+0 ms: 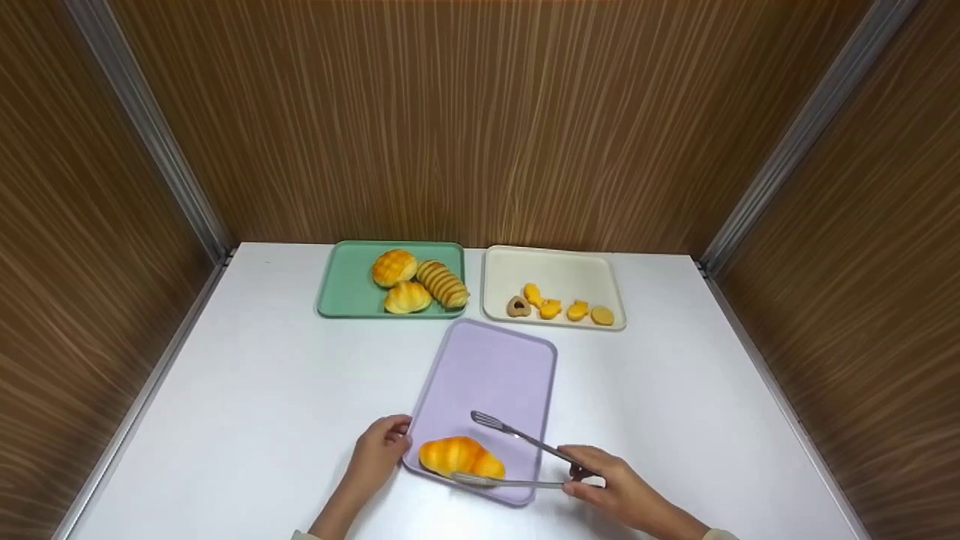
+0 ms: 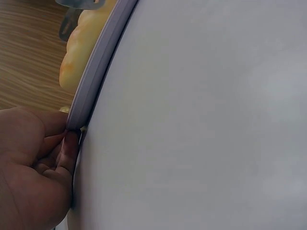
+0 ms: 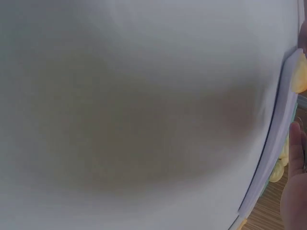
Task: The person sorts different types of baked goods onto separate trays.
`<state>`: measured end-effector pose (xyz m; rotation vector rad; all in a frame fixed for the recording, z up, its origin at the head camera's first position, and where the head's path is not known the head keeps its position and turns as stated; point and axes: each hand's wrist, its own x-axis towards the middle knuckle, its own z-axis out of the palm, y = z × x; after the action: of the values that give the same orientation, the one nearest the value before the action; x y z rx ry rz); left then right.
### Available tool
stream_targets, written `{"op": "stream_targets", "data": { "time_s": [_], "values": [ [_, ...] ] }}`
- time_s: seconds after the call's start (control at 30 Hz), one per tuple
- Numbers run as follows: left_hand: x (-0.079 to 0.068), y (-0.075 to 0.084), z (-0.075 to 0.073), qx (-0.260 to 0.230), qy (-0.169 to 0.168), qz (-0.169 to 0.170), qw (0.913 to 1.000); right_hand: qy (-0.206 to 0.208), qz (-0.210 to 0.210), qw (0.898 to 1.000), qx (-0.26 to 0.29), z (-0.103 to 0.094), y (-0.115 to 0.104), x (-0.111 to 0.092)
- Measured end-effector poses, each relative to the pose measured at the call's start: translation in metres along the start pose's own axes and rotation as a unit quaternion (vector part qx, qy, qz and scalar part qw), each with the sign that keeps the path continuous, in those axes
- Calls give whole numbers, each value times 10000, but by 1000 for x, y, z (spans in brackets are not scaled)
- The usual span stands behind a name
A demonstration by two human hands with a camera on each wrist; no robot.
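Observation:
A pale purple tray [image 1: 495, 375] lies at a slant on the white table. My left hand [image 1: 377, 454] pinches its near left edge, and the left wrist view shows thumb and fingers at the tray's rim [image 2: 98, 62]. A golden toy croissant [image 1: 454, 452] rests on the tray's near end. Metal tongs [image 1: 529, 439] are gripped by my right hand [image 1: 611, 484] just right of the tray. The tongs' arms are spread: one tip reaches over the croissant's near side, the other is beyond it. Whether the near tip touches the croissant, I cannot tell.
Behind, a green tray [image 1: 349, 281] bears a round bun [image 1: 394, 268], a smaller roll [image 1: 407, 298] and a striped long bread [image 1: 442, 283]. Beside it, a cream tray [image 1: 555, 270] bears several small cookies [image 1: 550, 308]. Wood-grain panels [image 1: 480, 120] enclose the table [image 1: 262, 390].

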<state>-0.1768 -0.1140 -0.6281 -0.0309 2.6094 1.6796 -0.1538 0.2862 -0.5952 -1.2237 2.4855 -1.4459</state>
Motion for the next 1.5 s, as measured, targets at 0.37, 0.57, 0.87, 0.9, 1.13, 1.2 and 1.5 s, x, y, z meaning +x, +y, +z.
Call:
{"op": "stream_targets", "data": {
  "time_s": [0.37,0.57,0.87,0.9,1.13,1.2,1.5],
  "values": [
    [1,0,1,-52,-10,-234,9997,182,251,9941,-1040,1,8,3],
    [1,-1,1,-124,-24,-221,9997,45,164,9798,-1992,2,7,6],
    [1,-3,0,-110,-102,-43,9999,45,306,9780,-2062,10,7,5],
    [1,-3,0,-95,-117,-50,9999,106,318,9810,-1909,11,7,5],
    [0,-2,0,-116,-60,-63,9999,287,1003,9817,-1591,15,8,6],
    [0,-1,0,-130,-39,-67,9999,327,1228,9794,-1567,16,8,6],
    [1,0,1,-131,22,-198,9997,652,1331,9788,-1416,20,14,8]
  ]
}}
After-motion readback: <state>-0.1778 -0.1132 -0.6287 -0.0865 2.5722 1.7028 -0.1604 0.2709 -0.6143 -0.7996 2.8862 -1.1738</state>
